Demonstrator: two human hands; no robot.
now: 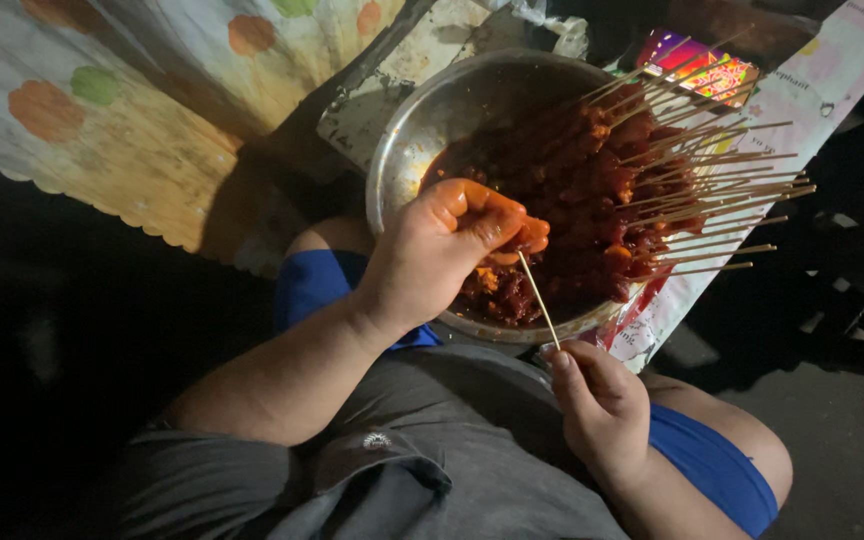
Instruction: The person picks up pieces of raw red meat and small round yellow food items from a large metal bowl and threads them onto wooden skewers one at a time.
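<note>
My left hand (442,245) hovers over a round metal bowl (422,130) and pinches a piece of red marinated meat (530,236) at its fingertips. My right hand (597,400), below the bowl's near rim, grips the lower end of a thin bamboo skewer (539,300). The skewer's tip points up into the meat piece. Loose marinated meat (502,295) lies in the bowl's near side. Several loaded skewers (642,180) are piled on the bowl's right side, their bare sticks fanning out past the rim.
The bowl rests near my knees, on a printed sheet (802,110). A patterned cloth with coloured spots (122,120) lies at the upper left. A bright colourful packet (702,65) sits behind the bowl. Dark ground surrounds everything.
</note>
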